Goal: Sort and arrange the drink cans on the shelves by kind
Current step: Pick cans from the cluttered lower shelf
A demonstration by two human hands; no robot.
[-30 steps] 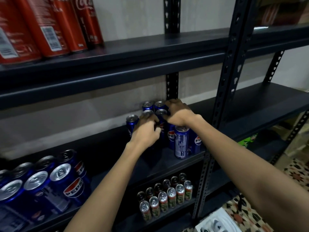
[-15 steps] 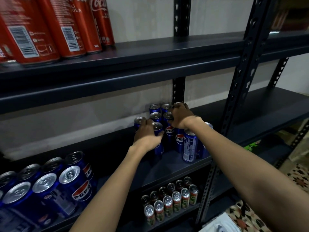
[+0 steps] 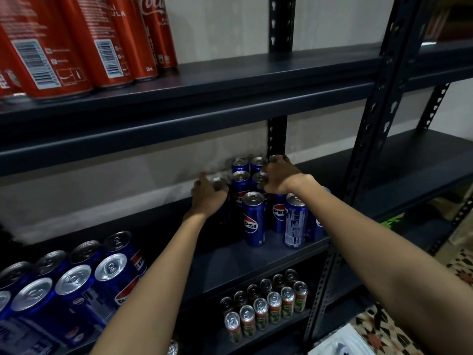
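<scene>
**Reaching into the Pepsi cluster on the middle shelf**

Standing against a pale plastered wall [image 3: 225, 24], a dark metal rack [image 3: 384, 80] with perforated uprights carries several shelves. At 10 o'clock in the view, red Coca-Cola cans [image 3: 107, 39] stand on the top shelf [image 3: 230, 80]. At 5 o'clock, patterned floor tiles [image 3: 458, 265] show past the rack's front post.

On the middle shelf [image 3: 230, 257], slim blue Pepsi cans [image 3: 254, 219] stand packed in a tight group near the back upright, at about 12 o'clock from the arms. Each one is upright, long axis vertical, silver pull-tab top facing the ceiling. Labels turn different ways: one front can shows the logo, while its neighbour at 3 o'clock shows the printed panel.

The left hand [image 3: 208, 198] grasps one can [image 3: 218, 184] at the group's 9 o'clock edge, fingers curled round its upper body; only its top shows. The right hand [image 3: 280, 176] is curled over the tops of cans at the back of the group, knuckles up; whether it actually clamps one, I cannot tell.

At 8 o'clock, a second block of Pepsi cans [image 3: 76, 288] stands on the same shelf. At 6 o'clock, on the shelf below, small cans with green and red labels [image 3: 266, 306] stand in rows.
</scene>
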